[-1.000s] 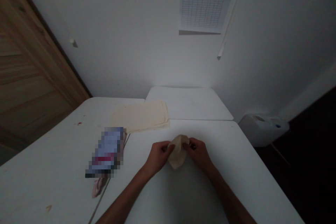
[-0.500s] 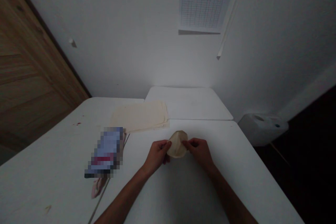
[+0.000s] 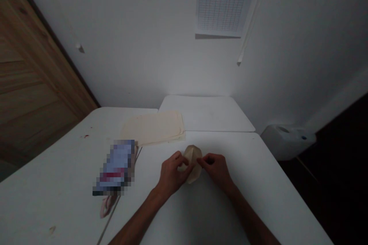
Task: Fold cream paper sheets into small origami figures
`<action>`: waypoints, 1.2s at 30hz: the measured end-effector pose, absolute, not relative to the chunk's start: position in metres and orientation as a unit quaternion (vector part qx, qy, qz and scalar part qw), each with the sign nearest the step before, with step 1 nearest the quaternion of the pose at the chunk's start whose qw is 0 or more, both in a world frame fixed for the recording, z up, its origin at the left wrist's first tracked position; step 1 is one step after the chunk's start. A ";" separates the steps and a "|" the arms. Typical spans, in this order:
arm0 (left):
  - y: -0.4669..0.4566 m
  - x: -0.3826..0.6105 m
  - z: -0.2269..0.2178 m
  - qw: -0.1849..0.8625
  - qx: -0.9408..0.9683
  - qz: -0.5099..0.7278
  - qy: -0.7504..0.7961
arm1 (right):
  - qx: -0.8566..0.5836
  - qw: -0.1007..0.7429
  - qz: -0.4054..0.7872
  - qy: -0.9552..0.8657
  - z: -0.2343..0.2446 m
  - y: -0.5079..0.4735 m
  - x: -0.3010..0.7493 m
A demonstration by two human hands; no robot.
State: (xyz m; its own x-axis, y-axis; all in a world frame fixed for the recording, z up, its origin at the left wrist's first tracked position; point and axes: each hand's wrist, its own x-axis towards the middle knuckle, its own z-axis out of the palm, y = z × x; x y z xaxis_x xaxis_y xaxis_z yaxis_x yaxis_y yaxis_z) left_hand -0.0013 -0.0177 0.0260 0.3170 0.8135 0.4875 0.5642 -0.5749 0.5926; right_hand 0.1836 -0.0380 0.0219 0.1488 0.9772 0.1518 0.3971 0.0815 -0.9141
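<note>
Holds a small beige cloth in both hands, a little nearer than the stack of cream cloths and to its right. Pinches the cloth's left side with the left hand, thumb and fingers closed on the fabric, knuckles up, with the forearm slanting back to the lower left; grips the right side with the right hand, fingers curled in and clamped on the fabric, with the forearm slanting back to the lower right; brings the two sets of fingertips nearly together across the cloth's middle.

Works over a white table with bare surface nearer than the stack and around both wrists; meets the table's right edge well right of the stack, with a white container and dark floor beyond; meets a blurred flat packet just nearer than the stack's left end, with a pink scrap nearer again; faces a second white tabletop right behind the stack.

Shows the cloth as pale, soft and bunched, rounded on top above the fingertips, with a lower fold drooping towards the table; cannot tell whether touching it.
</note>
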 end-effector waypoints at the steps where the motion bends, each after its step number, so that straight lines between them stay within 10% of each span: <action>1: -0.018 -0.001 0.025 0.155 0.800 0.386 0.432 | -0.599 0.463 0.315 -0.572 0.022 -0.038 0.184; 18: -0.015 -0.002 0.026 0.152 0.785 0.384 0.461 | -0.599 0.467 0.308 -0.573 0.022 -0.035 0.188; 36: -0.005 0.001 0.016 0.414 0.688 0.363 0.473 | -0.569 0.475 0.354 -0.571 0.025 -0.037 0.187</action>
State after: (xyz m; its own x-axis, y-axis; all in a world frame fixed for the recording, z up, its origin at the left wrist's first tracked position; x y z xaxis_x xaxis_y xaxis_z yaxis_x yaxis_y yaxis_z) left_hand 0.0008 -0.0054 0.0161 0.2896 0.9511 0.1079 0.3491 -0.2099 0.9133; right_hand 0.1874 -0.0371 0.0253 0.0975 0.9853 0.1406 0.3136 0.1036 -0.9439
